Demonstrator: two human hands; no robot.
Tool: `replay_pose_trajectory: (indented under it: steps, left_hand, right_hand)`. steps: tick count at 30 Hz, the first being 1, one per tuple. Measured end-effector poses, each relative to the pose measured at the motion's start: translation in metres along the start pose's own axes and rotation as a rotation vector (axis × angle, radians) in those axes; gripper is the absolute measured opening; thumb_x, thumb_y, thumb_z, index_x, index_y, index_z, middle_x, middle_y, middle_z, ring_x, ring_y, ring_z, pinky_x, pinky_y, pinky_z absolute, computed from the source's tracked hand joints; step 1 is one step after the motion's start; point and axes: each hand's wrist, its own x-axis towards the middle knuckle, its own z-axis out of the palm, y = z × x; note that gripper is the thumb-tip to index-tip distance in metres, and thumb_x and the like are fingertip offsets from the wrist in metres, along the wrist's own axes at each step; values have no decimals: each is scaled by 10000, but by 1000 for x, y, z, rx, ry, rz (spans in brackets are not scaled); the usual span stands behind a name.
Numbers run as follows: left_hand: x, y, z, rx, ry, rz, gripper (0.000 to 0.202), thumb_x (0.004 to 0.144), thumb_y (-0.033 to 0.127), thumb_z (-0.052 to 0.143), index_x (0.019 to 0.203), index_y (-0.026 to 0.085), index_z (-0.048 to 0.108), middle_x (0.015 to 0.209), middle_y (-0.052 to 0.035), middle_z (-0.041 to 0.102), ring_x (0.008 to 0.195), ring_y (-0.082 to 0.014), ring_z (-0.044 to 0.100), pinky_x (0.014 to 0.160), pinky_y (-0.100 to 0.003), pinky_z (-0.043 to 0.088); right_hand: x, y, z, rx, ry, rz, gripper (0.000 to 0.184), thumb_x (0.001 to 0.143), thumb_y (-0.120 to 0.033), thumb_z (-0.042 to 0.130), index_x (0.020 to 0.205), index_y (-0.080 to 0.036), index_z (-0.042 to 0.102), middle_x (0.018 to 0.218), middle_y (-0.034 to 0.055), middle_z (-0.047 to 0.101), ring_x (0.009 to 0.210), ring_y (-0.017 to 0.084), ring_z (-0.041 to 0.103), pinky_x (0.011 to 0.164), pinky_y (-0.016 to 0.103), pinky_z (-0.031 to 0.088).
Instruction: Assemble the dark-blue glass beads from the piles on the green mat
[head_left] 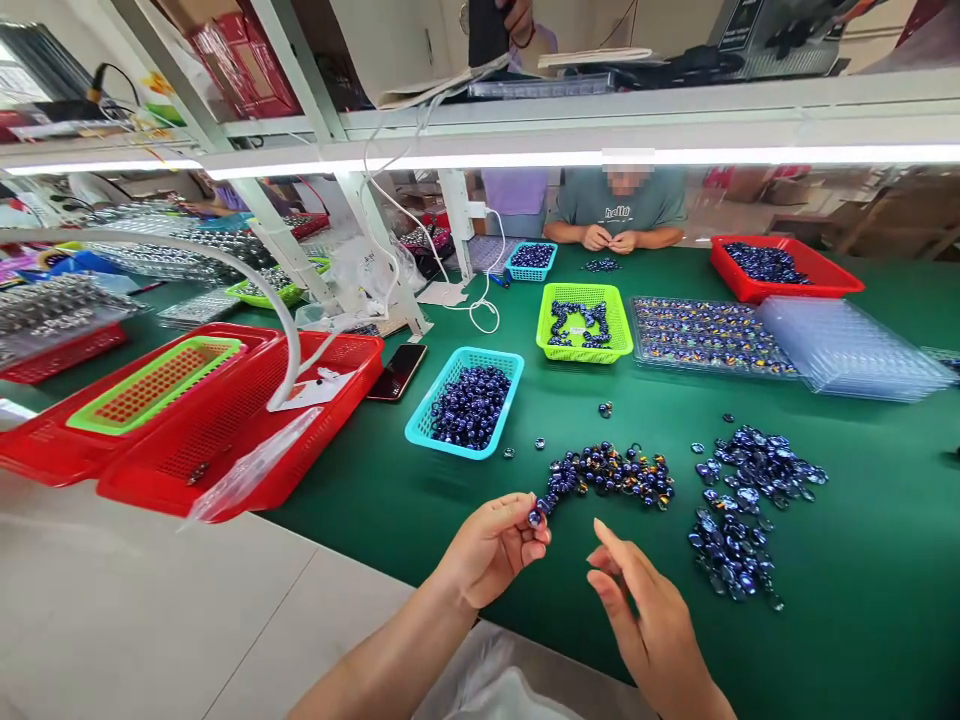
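Note:
My left hand (496,545) pinches a small dark blue bead (535,516) between thumb and fingertips, just above the near edge of the green table (862,620). My right hand (646,612) is open beside it, fingers loosely spread, holding nothing. Right in front of both hands lies a row-like pile of blue beads with gold parts (611,473). A bigger heap of flat blue glassy pieces (746,510) lies to the right. A turquoise basket (465,402) full of blue beads stands ahead to the left.
Red baskets (240,420) with a green tray and a plastic bag lie at left, next to a phone (397,371). Farther off are a lime basket (584,322), clear blister trays (787,340) and a red tray (784,268). Another person (619,210) works across the table.

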Motion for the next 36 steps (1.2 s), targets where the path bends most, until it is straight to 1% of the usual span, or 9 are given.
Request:
replay_pose_trajectory:
  steps: [7,10,13,16,18,20,25,29,36]
  left_hand:
    - [-1,8,-5,-81,71,16,255,733,283,834,698,95,667,674,-25,657,628,-102,654,552,-166,540]
    - [-3,21,-9,1,113,123,272,704,308,849,704,106,667,668,-29,672,618,-103,651,561,-170,545]
    - [-2,51,-18,250,243,426,295,684,368,845,739,125,687,676,-38,701,616,-127,652,579,-208,557]
    - [6,89,-31,639,526,791,252,728,377,789,837,156,733,753,-18,720,686,-156,682,689,-264,574]
    - [13,107,-38,1021,682,849,258,771,370,743,943,178,754,878,-45,752,780,-204,708,784,-330,571]
    - [20,113,-39,1302,713,885,309,797,362,719,1063,206,739,1116,-71,736,951,-254,704,891,-390,550]
    - [20,75,-27,1458,448,1050,296,886,342,642,1139,199,699,1228,-82,698,1142,-258,649,1022,-406,505]
    - [20,28,-19,1442,138,968,255,918,294,618,1143,197,686,1151,-83,722,1022,-215,696,940,-365,567]
    - [31,-18,-25,1669,-145,918,380,865,269,698,1235,189,658,1362,-143,613,1303,-315,520,1062,-507,489]
  right_hand:
    - [-13,7,7,4,22,-10,327,995,-245,485,1312,-215,560,876,46,712,727,171,701,641,273,590]
    - [-17,13,2,-44,51,32,281,987,-273,506,1242,-221,613,926,51,729,757,179,715,662,275,591]
    - [-18,21,-12,-143,93,185,220,993,-293,498,1136,-229,653,934,38,737,761,173,719,700,276,588]
    - [-16,29,-27,-245,126,327,213,999,-312,481,1089,-233,658,931,30,735,762,170,715,697,277,580]
    - [-14,33,-31,-268,96,353,219,1001,-301,466,1098,-231,650,969,40,721,812,177,707,708,283,575]
    - [-13,36,-30,-259,9,345,221,998,-281,459,1118,-225,636,1009,56,695,850,185,692,726,297,573]
    - [-16,37,-16,-303,-209,315,245,940,-240,549,1175,-214,610,1041,85,644,918,234,659,767,366,580]
    - [-15,29,-4,-282,-214,290,231,949,-182,505,1149,-202,619,984,91,647,889,235,652,753,376,586]
    - [7,28,-11,-115,-253,122,380,976,-180,476,1350,-224,529,1284,103,618,1197,220,590,1009,377,527]
